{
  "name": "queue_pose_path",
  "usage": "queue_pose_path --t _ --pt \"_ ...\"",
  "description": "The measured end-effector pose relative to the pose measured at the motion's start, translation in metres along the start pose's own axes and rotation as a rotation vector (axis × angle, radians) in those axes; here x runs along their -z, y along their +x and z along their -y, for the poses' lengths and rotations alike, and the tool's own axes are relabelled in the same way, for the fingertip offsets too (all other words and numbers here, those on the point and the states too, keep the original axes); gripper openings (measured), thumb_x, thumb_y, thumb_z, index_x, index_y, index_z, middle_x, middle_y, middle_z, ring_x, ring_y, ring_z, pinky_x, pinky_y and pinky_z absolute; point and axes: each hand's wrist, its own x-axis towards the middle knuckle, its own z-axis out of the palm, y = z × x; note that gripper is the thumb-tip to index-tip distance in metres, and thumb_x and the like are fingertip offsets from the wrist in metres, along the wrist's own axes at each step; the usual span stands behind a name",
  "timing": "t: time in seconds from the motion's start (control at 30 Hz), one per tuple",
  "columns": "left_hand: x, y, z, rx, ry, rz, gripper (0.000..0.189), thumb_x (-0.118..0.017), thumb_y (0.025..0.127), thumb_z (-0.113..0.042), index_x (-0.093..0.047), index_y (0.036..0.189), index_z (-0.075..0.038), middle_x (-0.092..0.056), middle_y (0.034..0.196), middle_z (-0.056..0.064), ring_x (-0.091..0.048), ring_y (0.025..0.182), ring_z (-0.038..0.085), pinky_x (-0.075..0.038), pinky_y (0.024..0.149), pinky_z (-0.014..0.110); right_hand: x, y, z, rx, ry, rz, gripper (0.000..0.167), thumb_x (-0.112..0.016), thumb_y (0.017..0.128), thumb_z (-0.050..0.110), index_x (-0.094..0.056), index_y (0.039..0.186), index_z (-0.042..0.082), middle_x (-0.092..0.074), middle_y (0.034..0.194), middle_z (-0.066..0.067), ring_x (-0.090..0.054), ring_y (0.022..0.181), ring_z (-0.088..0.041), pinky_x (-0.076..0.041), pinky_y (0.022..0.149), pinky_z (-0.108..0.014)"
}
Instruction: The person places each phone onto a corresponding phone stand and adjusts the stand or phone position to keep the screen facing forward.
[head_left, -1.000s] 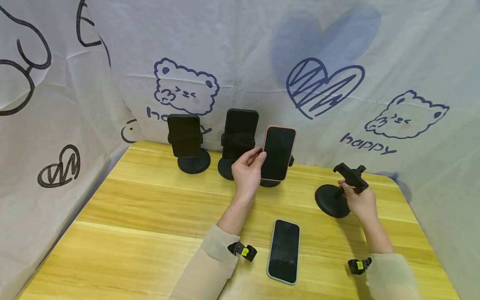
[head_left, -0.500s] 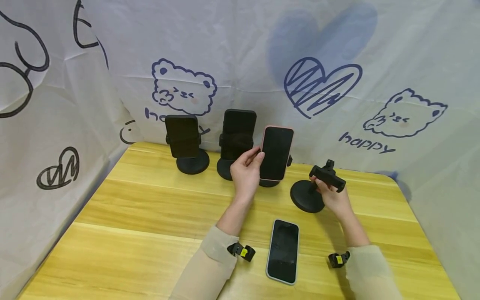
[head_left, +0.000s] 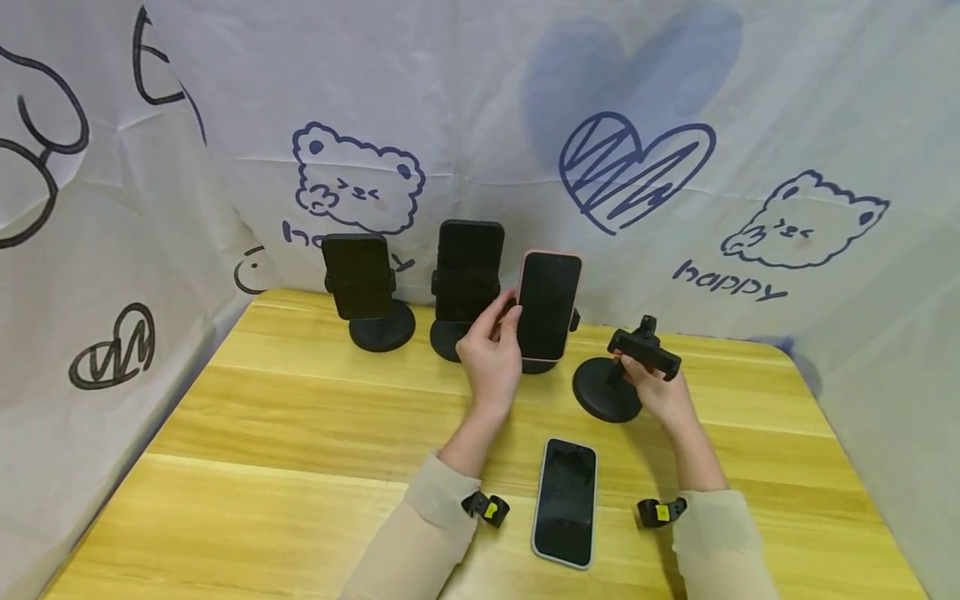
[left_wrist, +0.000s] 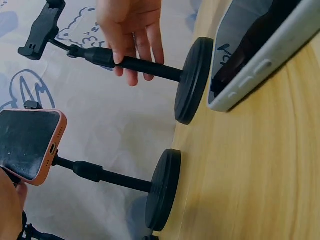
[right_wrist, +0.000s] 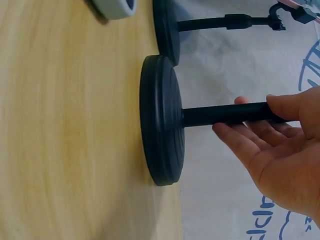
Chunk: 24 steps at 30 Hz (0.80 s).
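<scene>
My right hand point(head_left: 660, 396) holds the post of an unloaded black phone stand point(right_wrist: 200, 116), thumb and fingers around it. This stand is upright, its round base at or near the tabletop, with its clamp point(head_left: 645, 354) above the hand. My left hand point(head_left: 491, 358) is at the left edge of a phone in a pink case point(head_left: 550, 307), which sits upright in another stand point(left_wrist: 125, 181). Its thumb and fingertips pinch the dark side of that stand's clamp. A phone in a pale case point(head_left: 566, 502) lies face up on the table, between my forearms.
Further left along the back are two more black stands, each bearing a dark phone: one phone point(head_left: 358, 277) at the far left, another phone point(head_left: 468, 271) beside the pink-cased one. A white cloth point(head_left: 480, 125) with drawings hangs behind the wooden table point(head_left: 300, 433).
My right hand has brought the unloaded stand leftward, nearer the pink-cased phone, and its clamp has turned. The left hand has stayed at the pink-cased phone's edge.
</scene>
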Motion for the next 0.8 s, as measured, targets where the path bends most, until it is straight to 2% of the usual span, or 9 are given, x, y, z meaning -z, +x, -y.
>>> queue_pose_path --t 0.1,0.17,0.27,0.3,0.37,0.47,0.57,0.7,0.8 --pt "-0.001 -0.001 -0.002 -0.095 0.022 -0.021 0.026 -0.071 0.099 -0.008 -0.075 0.123 0.001 -0.075 0.121 0.013 -0.073 0.111 0.025 -0.058 0.094 0.031 0.001 -0.001 0.001 -0.037 -0.045 -0.03 0.038 -0.05 0.11 0.012 -0.056 0.141 -0.009 -0.056 0.139 -0.033 -0.054 0.134 -0.043 -0.046 0.112 -0.051" --pt "-0.002 -0.001 -0.003 -0.17 0.036 -0.042 0.025 -0.071 0.098 -0.005 -0.075 0.122 0.002 -0.075 0.12 0.015 -0.072 0.112 0.026 -0.058 0.095 0.031 0.001 -0.005 0.005 -0.057 -0.081 -0.053 0.038 -0.053 0.109 0.015 -0.058 0.138 -0.008 -0.057 0.131 -0.034 -0.056 0.131 -0.045 -0.047 0.111 -0.053" --pt "-0.004 0.0 -0.005 -0.303 0.046 -0.068 0.026 -0.072 0.096 0.001 -0.074 0.122 0.005 -0.074 0.121 0.018 -0.071 0.114 0.03 -0.057 0.098 0.035 0.001 -0.011 0.01 -0.064 -0.14 -0.083 0.038 -0.056 0.108 0.02 -0.06 0.134 -0.008 -0.059 0.124 -0.031 -0.057 0.128 -0.046 -0.046 0.11 -0.057" --pt "-0.005 0.001 -0.007 -0.343 0.04 -0.069 0.026 -0.071 0.096 0.003 -0.073 0.121 0.005 -0.074 0.121 0.019 -0.071 0.115 0.031 -0.057 0.099 0.038 0.001 -0.012 0.012 -0.064 -0.151 -0.089 0.039 -0.056 0.108 0.022 -0.06 0.133 -0.007 -0.058 0.119 -0.031 -0.058 0.125 -0.046 -0.046 0.109 -0.057" --pt "-0.007 0.0 -0.01 -0.403 0.016 -0.036 0.026 -0.069 0.096 0.006 -0.072 0.122 0.006 -0.073 0.122 0.02 -0.07 0.116 0.032 -0.056 0.1 0.042 0.001 -0.017 0.014 -0.07 -0.153 -0.097 0.042 -0.057 0.108 0.024 -0.059 0.138 -0.005 -0.058 0.126 -0.032 -0.055 0.127 -0.045 -0.043 0.109 -0.059" --pt "-0.011 -0.005 -0.018 -0.399 -0.036 0.111 0.027 -0.065 0.099 0.005 -0.07 0.126 0.005 -0.071 0.126 0.019 -0.069 0.117 0.031 -0.057 0.1 0.042 0.001 -0.023 0.015 -0.094 -0.123 -0.099 0.049 -0.056 0.108 0.027 -0.054 0.147 -0.002 -0.053 0.143 -0.032 -0.048 0.136 -0.045 -0.037 0.113 -0.061" --pt "-0.016 -0.014 -0.025 -0.299 -0.059 0.32 0.032 -0.063 0.102 -0.001 -0.065 0.133 0.004 -0.067 0.132 0.018 -0.067 0.12 0.028 -0.057 0.099 0.039 0.002 -0.027 0.016 -0.119 -0.091 -0.106 0.053 -0.057 0.108 0.029 -0.05 0.151 -0.001 -0.046 0.154 -0.029 -0.04 0.146 -0.044 -0.032 0.119 -0.061" --pt "-0.022 -0.028 -0.031 -0.145 -0.027 0.6 0.043 -0.06 0.107 -0.01 -0.055 0.148 -0.001 -0.057 0.146 0.017 -0.058 0.134 0.026 -0.052 0.106 0.036 0.001 -0.032 0.018 -0.12 -0.076 -0.126 0.053 -0.057 0.108 0.03 -0.051 0.149 -0.003 -0.047 0.154 -0.028 -0.041 0.146 -0.044 -0.032 0.12 -0.059" --pt "-0.023 -0.034 -0.034 -0.096 0.033 0.756 0.049 -0.053 0.11 -0.014 -0.044 0.157 -0.006 -0.046 0.159 0.015 -0.045 0.146 0.023 -0.045 0.114 0.033 0.0 -0.035 0.019 -0.106 -0.067 -0.122 0.053 -0.057 0.108 0.029 -0.05 0.151 -0.002 -0.047 0.155 -0.027 -0.041 0.146 -0.044 -0.033 0.12 -0.059"
